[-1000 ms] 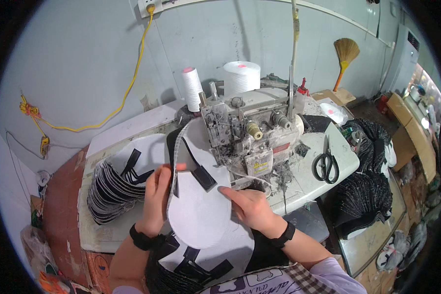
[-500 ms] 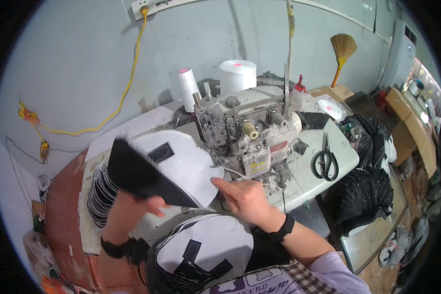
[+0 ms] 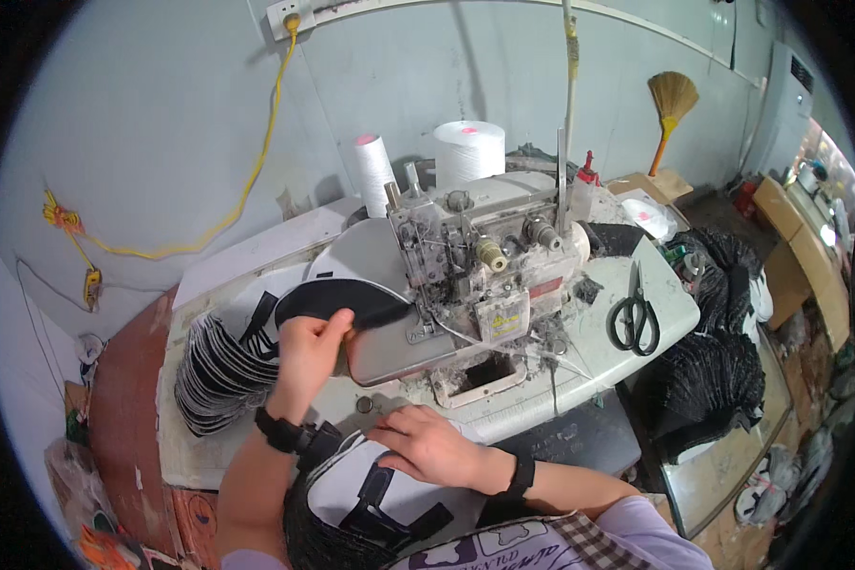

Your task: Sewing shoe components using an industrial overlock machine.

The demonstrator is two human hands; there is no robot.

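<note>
My left hand (image 3: 309, 353) pinches the rim of a curved black fabric piece (image 3: 340, 296) between thumb and fingers. The piece lies on the plate of a lint-covered overlock sewing machine (image 3: 494, 252), its right end by the presser foot (image 3: 423, 330). My right hand (image 3: 432, 448) rests on the upper edge of a stack of white, black-backed fabric pieces (image 3: 337, 484) at my lap. Its fingers are bent and apart from the thumb, with nothing visibly lifted. Black straps (image 3: 375, 508) lie on the top piece of that stack.
A fanned stack of black-and-white pieces (image 3: 223, 375) stands on the table's left. Black scissors (image 3: 636, 318) lie right of the machine. Thread cones (image 3: 470, 152) stand behind it. Black piles (image 3: 703, 385) sit at the right, and a yellow cord (image 3: 256, 171) hangs on the wall.
The raised piece in my left hand has come down onto the machine plate, black side up. My right hand has left the machine and moved down to the lap stack.
</note>
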